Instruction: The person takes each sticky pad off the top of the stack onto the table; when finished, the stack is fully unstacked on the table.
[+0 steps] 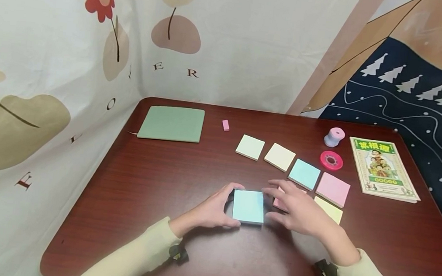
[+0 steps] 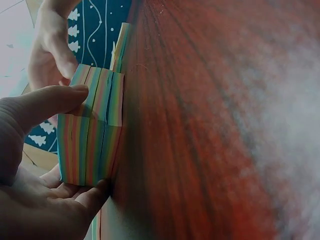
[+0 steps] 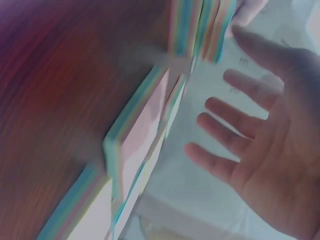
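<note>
A thick stack of sticky notes with a blue top sheet (image 1: 248,206) stands on the dark red table (image 1: 154,180). My left hand (image 1: 231,205) grips its left side, thumb on the far edge and fingers at the near edge. In the left wrist view the stack (image 2: 90,135) shows striped multicoloured sides, with the thumb (image 2: 47,105) lying across it. My right hand (image 1: 284,205) hovers open just right of the stack, its fingers spread (image 3: 225,112). It partly covers a pink pad (image 1: 277,201), which the right wrist view shows lying flat on the table (image 3: 142,125).
Five more pads lie in an arc: pale green (image 1: 250,147), cream (image 1: 280,156), blue (image 1: 304,174), pink (image 1: 332,189), yellow (image 1: 331,210). A green notebook (image 1: 172,123), pink eraser (image 1: 226,125), pink sharpener-like object (image 1: 334,137), tape roll (image 1: 331,160) and booklet (image 1: 383,168) sit farther back.
</note>
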`<state>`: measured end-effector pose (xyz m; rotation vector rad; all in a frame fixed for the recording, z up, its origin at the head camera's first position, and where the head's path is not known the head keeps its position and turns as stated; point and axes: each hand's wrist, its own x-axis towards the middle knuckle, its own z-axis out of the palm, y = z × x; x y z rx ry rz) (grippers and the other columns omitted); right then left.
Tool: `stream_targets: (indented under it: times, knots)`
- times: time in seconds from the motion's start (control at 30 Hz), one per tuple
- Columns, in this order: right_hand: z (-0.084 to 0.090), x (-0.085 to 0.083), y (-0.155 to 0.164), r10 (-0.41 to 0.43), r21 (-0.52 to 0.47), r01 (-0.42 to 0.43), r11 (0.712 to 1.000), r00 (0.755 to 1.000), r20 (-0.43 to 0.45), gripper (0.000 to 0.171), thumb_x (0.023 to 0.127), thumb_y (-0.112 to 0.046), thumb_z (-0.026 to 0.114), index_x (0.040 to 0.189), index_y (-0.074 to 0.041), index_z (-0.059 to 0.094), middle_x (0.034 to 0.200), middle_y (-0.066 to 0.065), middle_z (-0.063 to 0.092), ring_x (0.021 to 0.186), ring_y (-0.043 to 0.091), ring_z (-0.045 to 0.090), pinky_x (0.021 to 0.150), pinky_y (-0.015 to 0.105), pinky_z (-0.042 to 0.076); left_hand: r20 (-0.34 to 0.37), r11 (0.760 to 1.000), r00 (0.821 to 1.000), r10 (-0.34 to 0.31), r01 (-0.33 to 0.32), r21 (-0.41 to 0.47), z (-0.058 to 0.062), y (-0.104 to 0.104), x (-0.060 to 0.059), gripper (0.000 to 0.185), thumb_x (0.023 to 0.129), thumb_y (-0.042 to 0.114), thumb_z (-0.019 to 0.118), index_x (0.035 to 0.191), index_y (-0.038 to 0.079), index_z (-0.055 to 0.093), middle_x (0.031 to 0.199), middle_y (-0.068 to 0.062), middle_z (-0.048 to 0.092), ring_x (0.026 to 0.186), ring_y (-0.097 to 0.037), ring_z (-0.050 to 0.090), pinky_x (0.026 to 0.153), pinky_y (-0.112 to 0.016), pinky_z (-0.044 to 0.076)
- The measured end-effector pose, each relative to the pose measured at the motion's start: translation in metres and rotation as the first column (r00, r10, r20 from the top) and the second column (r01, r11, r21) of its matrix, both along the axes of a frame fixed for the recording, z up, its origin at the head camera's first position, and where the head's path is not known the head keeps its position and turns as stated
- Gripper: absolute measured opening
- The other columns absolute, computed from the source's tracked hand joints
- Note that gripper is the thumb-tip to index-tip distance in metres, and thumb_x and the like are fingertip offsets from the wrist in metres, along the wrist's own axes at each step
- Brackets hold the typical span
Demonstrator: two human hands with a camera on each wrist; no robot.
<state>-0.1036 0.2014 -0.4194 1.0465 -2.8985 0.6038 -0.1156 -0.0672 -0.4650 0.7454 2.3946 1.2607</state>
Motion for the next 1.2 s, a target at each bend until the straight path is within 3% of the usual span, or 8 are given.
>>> stream_targets:
  times: [0.17, 0.33, 0.7, 0.97, 1.2]
  knots:
    - [-0.002, 0.006, -0.022, 0.1, -0.015, -0.1, 0.995, 0.994, 0.038, 0.071, 0.075, -0.045, 0.083, 0.133, -0.013, 0.06, 0.141, 0.012, 0.048, 0.125, 0.025, 0.048, 0.1, 0.043, 0.044, -0.03, 1.0, 0.999, -0.013, 0.012, -0.021, 0.0, 0.0, -0.001, 0.087, 0.069, 0.017, 0.088, 0.139, 0.015, 0.038, 0.129, 0.0, 0.051, 0.114, -0.014, 0.05, 0.099, -0.036, 0.04]
    - [-0.008, 0.006, -0.037, 0.143, 0.001, -0.143, 0.99, 0.988, 0.063, 0.071, 0.073, -0.043, 0.085, 0.133, -0.014, 0.059, 0.144, 0.01, 0.045, 0.128, 0.025, 0.044, 0.1, 0.04, 0.044, -0.072, 0.998, 0.997, -0.03, 0.025, -0.066, 0.0, 0.001, -0.001, 0.089, 0.067, 0.018, 0.089, 0.14, 0.012, 0.037, 0.133, -0.002, 0.049, 0.115, -0.015, 0.049, 0.099, -0.036, 0.041]
    - [-0.011, 0.001, -0.04, 0.127, 0.003, -0.127, 0.992, 0.99, 0.066, 0.059, 0.077, -0.03, 0.083, 0.129, -0.017, 0.061, 0.137, 0.006, 0.049, 0.117, 0.019, 0.049, 0.089, 0.034, 0.05, -0.095, 0.995, 0.995, -0.041, 0.032, -0.095, -0.001, 0.002, -0.001, 0.091, 0.068, 0.019, 0.089, 0.142, 0.012, 0.037, 0.135, -0.002, 0.048, 0.118, -0.016, 0.049, 0.101, -0.037, 0.041]
    - [0.003, -0.005, -0.022, 0.107, -0.013, -0.106, 0.994, 0.989, 0.105, 0.055, 0.074, -0.029, 0.085, 0.124, -0.02, 0.065, 0.13, 0.004, 0.053, 0.111, 0.019, 0.052, 0.09, 0.038, 0.049, -0.123, 0.997, 0.991, -0.044, 0.035, -0.075, -0.002, 0.002, -0.002, 0.09, 0.066, 0.017, 0.089, 0.14, 0.009, 0.04, 0.134, -0.002, 0.049, 0.121, -0.015, 0.049, 0.104, -0.036, 0.039]
    - [0.02, -0.034, 0.011, 0.061, -0.112, -0.04, 0.993, 0.98, 0.191, 0.054, 0.073, -0.023, 0.085, 0.123, -0.019, 0.066, 0.13, 0.005, 0.054, 0.111, 0.024, 0.053, 0.087, 0.045, 0.049, -0.124, 0.997, 0.992, -0.031, 0.022, -0.068, -0.003, 0.003, -0.001, 0.087, 0.066, 0.015, 0.089, 0.138, 0.009, 0.042, 0.133, -0.002, 0.051, 0.121, -0.016, 0.05, 0.104, -0.037, 0.04]
